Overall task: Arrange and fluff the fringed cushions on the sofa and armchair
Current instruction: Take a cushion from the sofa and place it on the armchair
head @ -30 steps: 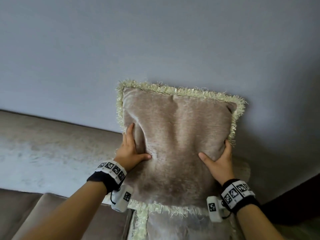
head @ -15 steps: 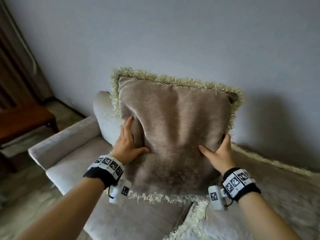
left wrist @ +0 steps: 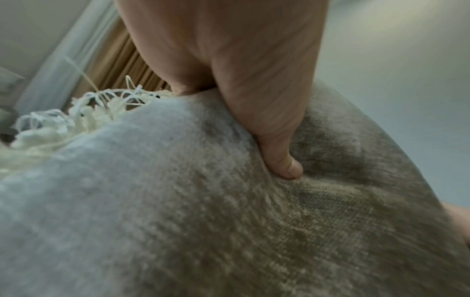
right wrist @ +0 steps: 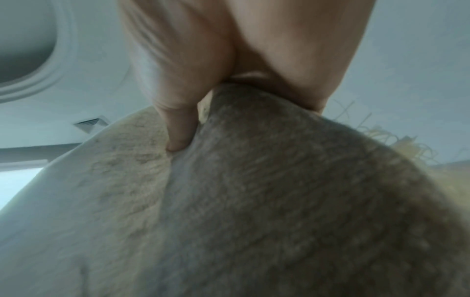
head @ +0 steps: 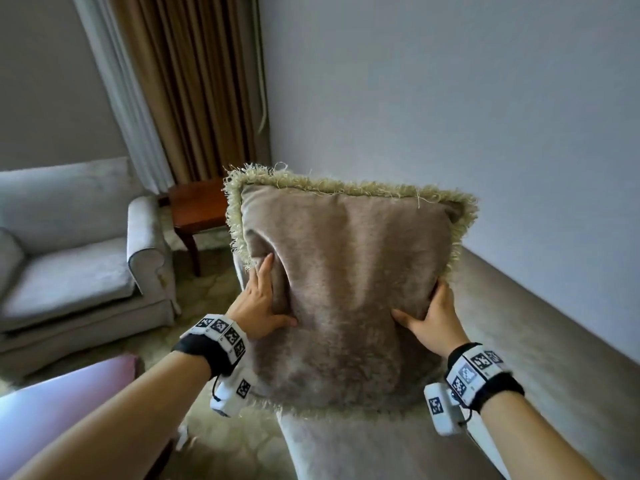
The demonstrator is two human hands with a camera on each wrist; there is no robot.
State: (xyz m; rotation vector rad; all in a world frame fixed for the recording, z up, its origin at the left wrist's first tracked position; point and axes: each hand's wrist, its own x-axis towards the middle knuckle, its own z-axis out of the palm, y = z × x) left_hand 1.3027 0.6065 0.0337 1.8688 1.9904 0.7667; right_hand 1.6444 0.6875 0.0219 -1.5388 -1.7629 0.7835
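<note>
Two hands hold one cushion (head: 349, 289) upright in front of you, off the seat, above the pale grey upholstery of the sofa (head: 381, 448) below it. Your left hand (head: 258, 308) grasps the cushion's left edge: the thumb lies across the front face and the fingers wrap behind, with the forefinger stretched up along the side. Your right hand (head: 434, 320) grasps the right edge the same way, thumb dug into the front fabric and fingers out of sight behind it. The left wrist view shows your thumb (left wrist: 279, 152) pressed into the taupe plush, making a dent, and the cream fringe (left wrist: 84, 112) just beside the hand. The right wrist view shows that thumb (right wrist: 178, 128) sunk into a fold of the fabric.

The cushion's face is taupe velvet with long creases running down between your hands. Pale green-cream fringe (head: 346, 187) borders the top and both sides, and a thinner line of it shows along the bottom edge.

To your left stands a grey armchair (head: 86, 258) with rolled arms, well apart from the cushion. Between it and the cushion is a small wooden side table (head: 197, 209). Behind that hang brown curtains (head: 194, 88) with a white sheer beside them. A plain grey wall (head: 467, 98) rises behind the cushion.
</note>
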